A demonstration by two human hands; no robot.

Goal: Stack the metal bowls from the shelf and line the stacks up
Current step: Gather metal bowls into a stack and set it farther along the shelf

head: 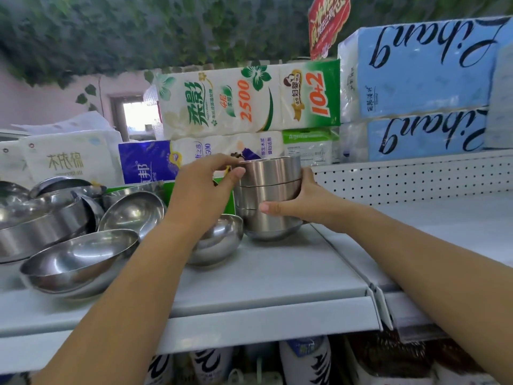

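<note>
Here, an upright brushed-steel bowl stack (270,190).

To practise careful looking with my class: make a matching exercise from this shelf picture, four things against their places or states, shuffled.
1. left hand
2. right hand
3. stack of bowls
4. blue tissue packs

A. above the perforated panel, top right
B. pinching the rim of the top bowl
C. upright between both hands
D. gripping the stack's right side

Pairs: 1-B, 2-D, 3-C, 4-A
</note>
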